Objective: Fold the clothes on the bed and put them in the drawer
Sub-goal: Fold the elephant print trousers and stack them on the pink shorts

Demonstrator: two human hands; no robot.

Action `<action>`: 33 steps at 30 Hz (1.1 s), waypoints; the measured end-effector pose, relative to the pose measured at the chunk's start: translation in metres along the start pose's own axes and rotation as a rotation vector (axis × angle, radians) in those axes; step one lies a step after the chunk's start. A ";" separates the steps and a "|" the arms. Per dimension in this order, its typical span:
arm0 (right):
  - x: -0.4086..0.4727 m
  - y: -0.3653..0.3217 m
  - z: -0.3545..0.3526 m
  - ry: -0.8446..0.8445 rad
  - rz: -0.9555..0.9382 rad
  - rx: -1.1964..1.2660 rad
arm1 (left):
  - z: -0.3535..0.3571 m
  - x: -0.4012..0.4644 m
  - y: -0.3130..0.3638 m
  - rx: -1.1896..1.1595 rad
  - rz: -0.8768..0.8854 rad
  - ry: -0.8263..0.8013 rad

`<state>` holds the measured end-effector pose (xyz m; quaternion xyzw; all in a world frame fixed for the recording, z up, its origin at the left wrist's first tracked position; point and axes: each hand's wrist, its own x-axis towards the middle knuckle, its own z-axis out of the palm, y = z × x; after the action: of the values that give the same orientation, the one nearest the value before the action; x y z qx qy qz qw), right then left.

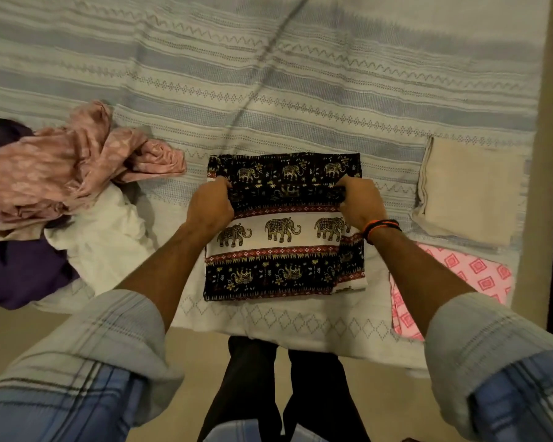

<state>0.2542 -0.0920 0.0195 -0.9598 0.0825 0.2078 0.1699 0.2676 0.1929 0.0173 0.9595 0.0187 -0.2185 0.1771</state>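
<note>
Now both hands, left (209, 204) and right (361, 202), pinch the elephant cloth (284, 250); its near edge lies toward 6 o'clock, equally reachable.

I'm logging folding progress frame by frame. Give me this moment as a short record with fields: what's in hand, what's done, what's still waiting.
in hand: elephant-print cloth, partly folded, flat on the bed
left hand: pinches the cloth's left edge
right hand: pinches the cloth's right edge
folded pieces: beige cloth and pink diamond-print cloth, to the right
unfolded pile, left: pink floral garment, white garment, purple garment
drawer: not in view
</note>
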 end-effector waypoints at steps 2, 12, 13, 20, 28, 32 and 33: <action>0.014 0.002 -0.003 0.025 0.065 0.073 | 0.001 0.010 -0.001 -0.080 -0.072 0.028; 0.084 -0.009 -0.020 0.106 0.118 0.228 | -0.023 0.076 0.008 -0.301 -0.191 0.158; 0.090 -0.010 -0.021 0.112 0.112 0.214 | -0.025 0.082 0.009 -0.316 -0.194 0.169; 0.103 -0.008 -0.005 0.124 0.129 0.039 | -0.009 0.098 0.005 -0.300 -0.263 0.193; 0.034 0.031 0.057 0.042 0.438 0.233 | 0.044 0.029 -0.033 -0.433 -0.553 0.037; 0.010 0.042 0.070 0.071 0.497 0.383 | 0.064 0.004 -0.043 -0.472 -0.596 0.011; 0.007 0.043 0.069 0.068 0.519 0.450 | 0.062 0.002 -0.039 -0.483 -0.598 0.012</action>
<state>0.2251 -0.1073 -0.0553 -0.8517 0.3733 0.1885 0.3157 0.2389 0.2081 -0.0489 0.8436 0.3497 -0.2439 0.3265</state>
